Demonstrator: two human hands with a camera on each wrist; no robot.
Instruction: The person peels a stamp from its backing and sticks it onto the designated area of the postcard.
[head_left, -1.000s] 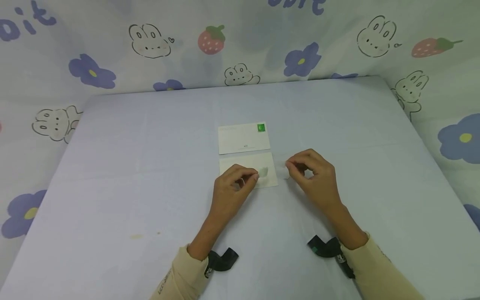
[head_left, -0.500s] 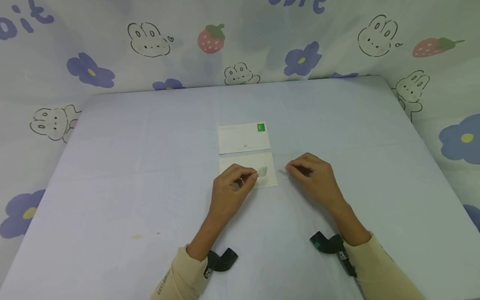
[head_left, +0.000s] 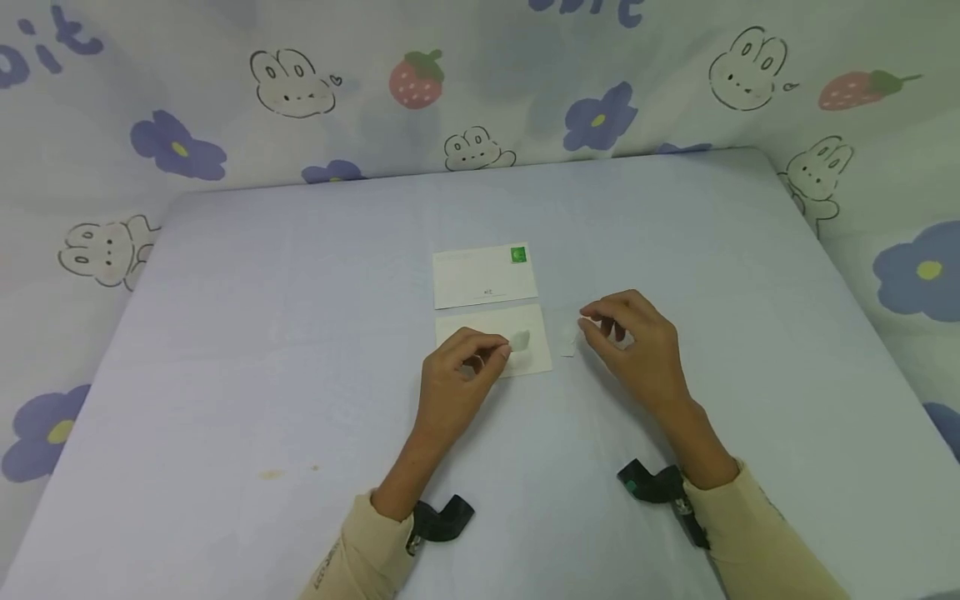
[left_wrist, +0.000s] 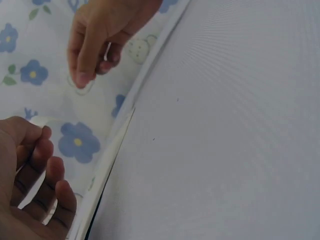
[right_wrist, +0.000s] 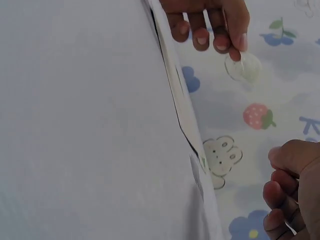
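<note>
My left hand [head_left: 457, 375] pinches a small translucent, pale greenish piece like a sticker [head_left: 521, 341] between thumb and forefinger. It hangs above the lower white card [head_left: 491, 321]; in the right wrist view the see-through piece [right_wrist: 248, 67] shows below the fingertips. My right hand [head_left: 637, 346] is raised to the right of the cards, thumb and forefinger slightly apart with nothing visible between them. Below its fingertips a thin whitish scrap [head_left: 568, 343] lies on the table. The right wrist view shows this hand [right_wrist: 292, 185] with loosely bent fingers.
A second white card [head_left: 483, 279] with a green stamp print lies just beyond the lower card. The white-covered table [head_left: 225, 350] has small yellowish stains at the front left. A patterned curtain [head_left: 510, 67] hangs behind it. Each wrist carries a black camera mount [head_left: 442, 518].
The right hand has let go of the thin scrap, which now lies on the table, and has lifted a little with its fingertips parting. The left hand keeps its pinch, almost still.
</note>
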